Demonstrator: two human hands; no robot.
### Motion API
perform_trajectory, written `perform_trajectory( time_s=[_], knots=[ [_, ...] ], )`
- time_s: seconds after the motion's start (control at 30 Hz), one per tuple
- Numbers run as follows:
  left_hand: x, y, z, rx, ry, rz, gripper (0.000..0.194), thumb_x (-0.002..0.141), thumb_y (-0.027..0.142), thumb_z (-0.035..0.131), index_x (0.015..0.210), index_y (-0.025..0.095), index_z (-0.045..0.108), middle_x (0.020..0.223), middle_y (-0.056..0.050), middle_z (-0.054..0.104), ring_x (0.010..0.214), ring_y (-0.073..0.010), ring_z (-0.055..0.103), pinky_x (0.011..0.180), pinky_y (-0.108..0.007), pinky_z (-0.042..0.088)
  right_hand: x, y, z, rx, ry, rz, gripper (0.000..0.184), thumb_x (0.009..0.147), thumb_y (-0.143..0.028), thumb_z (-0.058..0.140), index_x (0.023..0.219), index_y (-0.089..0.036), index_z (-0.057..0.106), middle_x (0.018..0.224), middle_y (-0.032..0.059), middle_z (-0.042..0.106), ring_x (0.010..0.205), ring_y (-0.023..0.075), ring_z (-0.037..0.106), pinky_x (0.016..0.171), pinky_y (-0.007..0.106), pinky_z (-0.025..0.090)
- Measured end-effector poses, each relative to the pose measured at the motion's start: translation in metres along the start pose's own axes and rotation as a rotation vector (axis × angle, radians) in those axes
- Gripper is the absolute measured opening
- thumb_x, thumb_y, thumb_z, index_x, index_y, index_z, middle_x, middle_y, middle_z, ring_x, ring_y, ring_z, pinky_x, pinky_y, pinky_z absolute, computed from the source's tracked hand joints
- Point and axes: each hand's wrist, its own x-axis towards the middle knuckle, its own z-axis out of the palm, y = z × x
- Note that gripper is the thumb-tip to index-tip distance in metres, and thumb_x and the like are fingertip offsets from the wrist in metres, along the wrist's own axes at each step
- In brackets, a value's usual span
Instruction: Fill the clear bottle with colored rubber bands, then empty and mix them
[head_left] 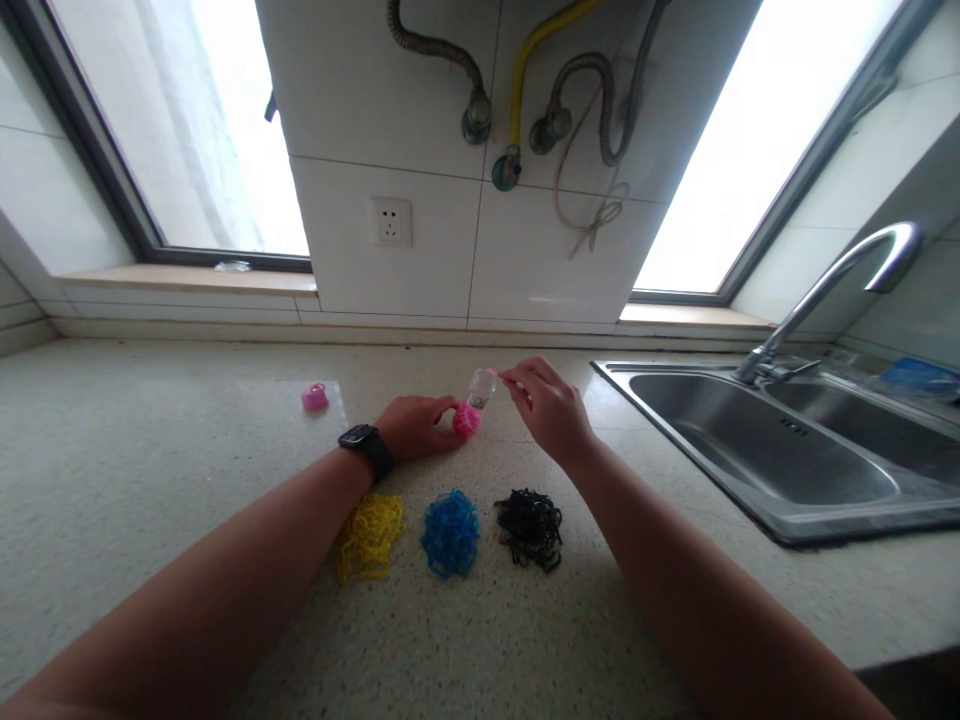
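My left hand (pixel 416 427), with a black watch on its wrist, grips a small clear plastic bottle (pixel 481 384) by its lower end. That end looks bright pink (pixel 466 421); whether the colour is loose bands inside or part of the bottle, I cannot tell. The bottle leans to the right. Beside its upper end, my right hand (pixel 551 408) pinches a tiny pink piece, probably a rubber band. Nearer to me lie a yellow pile (pixel 373 533), a blue pile (pixel 450 533) and a black pile (pixel 531 527) of small rubber bands.
A pink cap (pixel 315 397) rests on a clear sheet (pixel 339 402) at the left of the speckled counter (pixel 180 440). On the right are a steel sink (pixel 757 430) and its tap (pixel 825 290). Behind stands a tiled wall with a socket (pixel 391 221) and pipes.
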Motion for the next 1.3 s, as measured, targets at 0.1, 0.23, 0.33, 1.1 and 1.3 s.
perform_trajectory(
  time_s=[0.1,0.23,0.33,1.1,1.3],
  knots=[
    [0.0,0.001,-0.001,0.008,-0.005,0.006,0.047,0.081,0.061,0.054,0.115,0.03,0.063,0.076,-0.002,0.066,0.062,-0.0181,0.057,0.056,-0.028,0.025,0.0,-0.001,0.0,0.005,-0.007,-0.004,0.029,0.1,-0.032,0.042,0.108,-0.022,0.069,0.102,0.0073,0.064,0.09,0.0165,0.062,0.075,0.028,0.047],
    [0.0,0.002,-0.002,0.009,-0.007,0.004,0.047,0.081,0.061,0.055,0.116,0.029,0.063,0.078,-0.003,0.067,0.064,-0.0189,0.059,0.058,-0.028,0.027,0.001,-0.005,-0.002,0.041,-0.029,0.002,0.028,0.1,-0.031,0.043,0.109,-0.023,0.068,0.106,0.0073,0.066,0.093,0.0172,0.062,0.08,0.03,0.048],
    [0.0,0.003,-0.001,0.014,-0.004,0.017,0.048,0.08,0.059,0.057,0.118,0.03,0.063,0.078,-0.003,0.067,0.066,-0.0198,0.06,0.059,-0.028,0.028,0.001,-0.006,-0.004,0.052,-0.047,-0.009,0.027,0.1,-0.03,0.043,0.11,-0.023,0.067,0.109,0.0062,0.068,0.097,0.0176,0.062,0.085,0.03,0.048],
    [0.002,-0.013,0.001,-0.151,-0.039,0.006,0.055,0.091,0.066,0.038,0.115,0.024,0.063,0.076,-0.002,0.064,0.069,-0.0181,0.059,0.064,-0.028,0.036,-0.003,0.019,0.035,0.795,-0.219,0.43,0.03,0.082,-0.041,0.065,0.098,-0.015,0.063,0.091,0.0077,0.07,0.08,0.0169,0.065,0.071,0.03,0.051],
    [0.001,-0.018,0.0,-0.328,0.015,-0.02,0.057,0.098,0.055,0.022,0.108,0.021,0.066,0.09,-0.005,0.067,0.082,-0.0193,0.061,0.076,-0.03,0.042,-0.004,0.025,0.025,0.852,-0.232,0.393,0.036,0.076,-0.041,0.073,0.099,-0.015,0.064,0.091,0.007,0.07,0.08,0.0161,0.064,0.07,0.029,0.05]
  ],
)
